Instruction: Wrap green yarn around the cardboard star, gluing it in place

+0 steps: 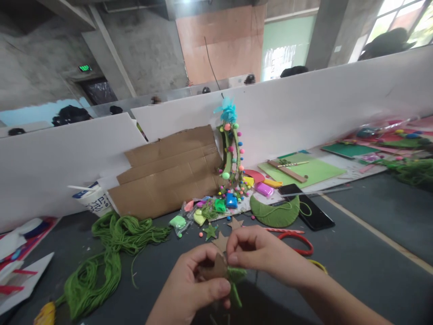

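My left hand [199, 284] grips a brown cardboard star [218, 267] between thumb and fingers. Green yarn [237, 277] is wrapped over part of that star, on its right side. At the star's upper edge, my right hand [252, 248] is pinched closed; what its fingertips hold is too small to make out. Just beyond the hands lie a bare cardboard star [221, 242], a second one [235, 223] and a small green star [210, 231]. A green yarn-wrapped crescent [275, 212] with a loose strand lies farther right.
Green yarn skeins [125, 232] lie at left, near a paper cup [93, 201]. Cardboard sheets [169, 180] lean on a white partition [304, 108], beside a pom-pom-decorated hanging piece [228, 149]. Red-handled scissors [306, 243], a black phone [316, 214] and colored clay packets [232, 200] are on the dark table.
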Available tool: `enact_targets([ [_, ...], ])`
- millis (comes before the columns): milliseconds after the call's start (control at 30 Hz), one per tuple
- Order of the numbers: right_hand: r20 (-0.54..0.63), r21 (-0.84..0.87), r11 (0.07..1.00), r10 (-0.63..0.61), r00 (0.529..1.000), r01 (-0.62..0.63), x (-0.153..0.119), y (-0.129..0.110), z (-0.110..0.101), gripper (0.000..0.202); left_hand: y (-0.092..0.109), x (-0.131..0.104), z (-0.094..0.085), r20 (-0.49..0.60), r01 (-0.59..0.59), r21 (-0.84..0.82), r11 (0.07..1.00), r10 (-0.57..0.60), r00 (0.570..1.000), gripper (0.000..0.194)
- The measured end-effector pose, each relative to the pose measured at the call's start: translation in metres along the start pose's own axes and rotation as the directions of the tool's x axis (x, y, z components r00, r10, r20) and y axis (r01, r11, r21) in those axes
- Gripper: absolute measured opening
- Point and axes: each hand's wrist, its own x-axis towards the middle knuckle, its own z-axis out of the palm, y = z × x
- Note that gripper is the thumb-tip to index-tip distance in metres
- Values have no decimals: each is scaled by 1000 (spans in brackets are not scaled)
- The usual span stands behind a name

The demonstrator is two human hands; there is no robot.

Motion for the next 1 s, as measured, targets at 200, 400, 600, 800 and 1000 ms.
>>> enact_targets([
  [200,-34,210,972,113,993,-103,4,9,8,17,5,2,6,-167,-21,-67,998,9,986,19],
  [400,-75,219,970,122,990,-103,5,13,8,18,0,3,8,-233,-19,-99,995,-5,972,16],
  [600,-142,113,991,85,986,-69,5,11,15,21,-2,6,8,-296,-55,-99,994,23,955,17],
  [800,-281,-510,854,-279,918,103,1,8,27,15,1,6,5,-310,-72,-21,997,62,949,18],
  [1000,-119,-782,598,-417,901,174,-11,2,29,18,1,6,-1,-313,-83,83,993,105,944,17],
])
